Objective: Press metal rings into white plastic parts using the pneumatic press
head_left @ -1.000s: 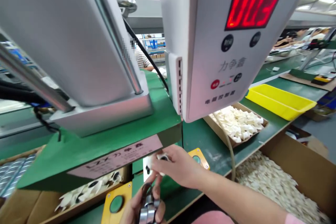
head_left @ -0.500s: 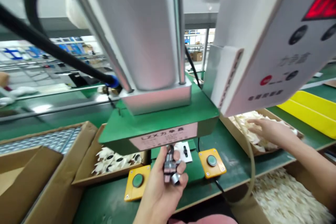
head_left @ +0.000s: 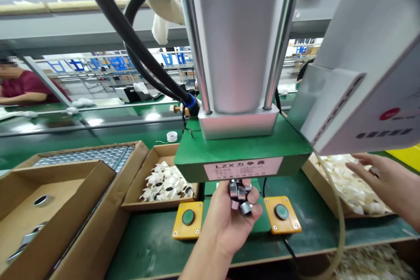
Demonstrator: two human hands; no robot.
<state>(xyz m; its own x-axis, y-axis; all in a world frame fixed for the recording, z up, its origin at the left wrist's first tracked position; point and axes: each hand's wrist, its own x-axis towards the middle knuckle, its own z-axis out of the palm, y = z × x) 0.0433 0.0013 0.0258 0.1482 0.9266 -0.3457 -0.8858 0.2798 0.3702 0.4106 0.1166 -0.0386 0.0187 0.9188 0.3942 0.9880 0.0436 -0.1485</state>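
My left hand (head_left: 234, 223), palm up, is curled around several short shiny metal rings (head_left: 242, 192) just below the front of a green press head (head_left: 243, 151). Its fingertips are partly hidden by the rings and the press. At the right, my right hand (head_left: 383, 179) is over a cardboard box of white plastic parts (head_left: 348, 179), fingers stretched out and apart. I see nothing clearly held in it. Yellow button boxes with green buttons stand on either side of my left hand, the left button box (head_left: 188, 229) and the right button box (head_left: 290, 226).
A small box (head_left: 131, 205) of white finned parts with dark centres stands left of the press. Farther left are a cardboard box (head_left: 95, 210) with a few loose rings and rows of metal rings (head_left: 88, 156). A white control unit (head_left: 370, 109) and hose (head_left: 339, 227) hang at right.
The view has swung left, so the press and boxes appear farther right. My left hand still holds the rings under the press. My right hand stays over the right box, fingers now more spread.
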